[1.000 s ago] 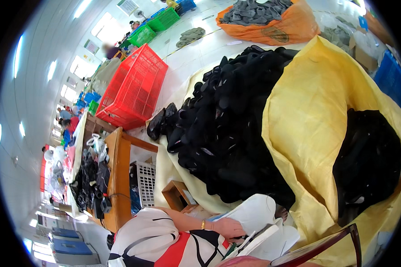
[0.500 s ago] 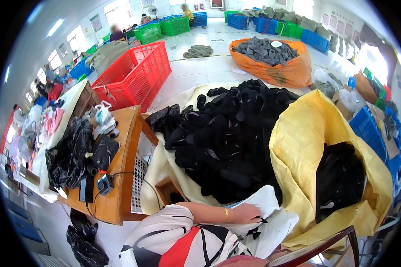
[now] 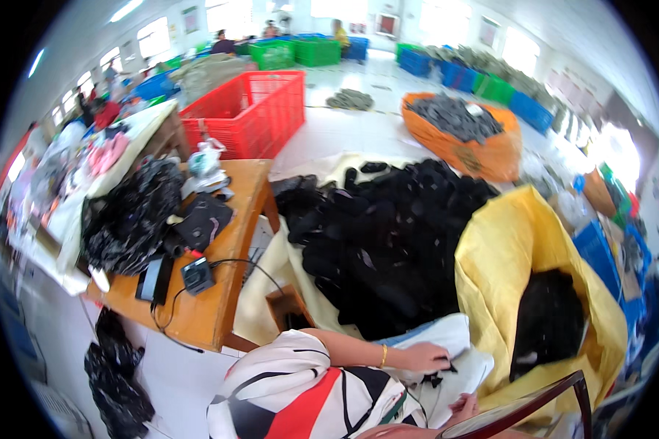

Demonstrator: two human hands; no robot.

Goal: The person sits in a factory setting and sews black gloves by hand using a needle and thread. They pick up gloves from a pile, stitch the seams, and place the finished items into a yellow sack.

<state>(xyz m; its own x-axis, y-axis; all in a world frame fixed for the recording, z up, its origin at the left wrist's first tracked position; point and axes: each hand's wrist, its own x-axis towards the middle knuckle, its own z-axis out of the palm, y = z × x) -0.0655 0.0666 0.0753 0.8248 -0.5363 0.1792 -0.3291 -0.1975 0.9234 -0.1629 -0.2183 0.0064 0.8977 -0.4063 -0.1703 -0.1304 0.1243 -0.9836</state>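
A gold bracelet circles the wrist of my left hand (image 3: 426, 357), which is closed with a small black piece (image 3: 439, 377) at its fingertips. Beneath it, a white cloth (image 3: 450, 336) lies across my lap. My right hand (image 3: 463, 408) shows partly at the lower edge of this cloth; its grip is not clear. Beyond the cloth spreads a large heap of black sock-like pieces (image 3: 388, 234). To the right, a yellow sack (image 3: 490, 241) gapes open with more black pieces (image 3: 549, 318) inside.
At left, a wooden table (image 3: 249, 219) carries a black plastic bag (image 3: 135, 219), a phone (image 3: 154, 279) and a small cabled device (image 3: 197, 276). A red crate (image 3: 271, 110) and an orange sack (image 3: 483, 157) of grey pieces stand farther off. A dark curved frame (image 3: 534, 399) crosses the lower right.
The whole view has shifted, with the surroundings now lower and farther right. My right hand has come into sight beside the white cloth. My left hand stays at the black piece.
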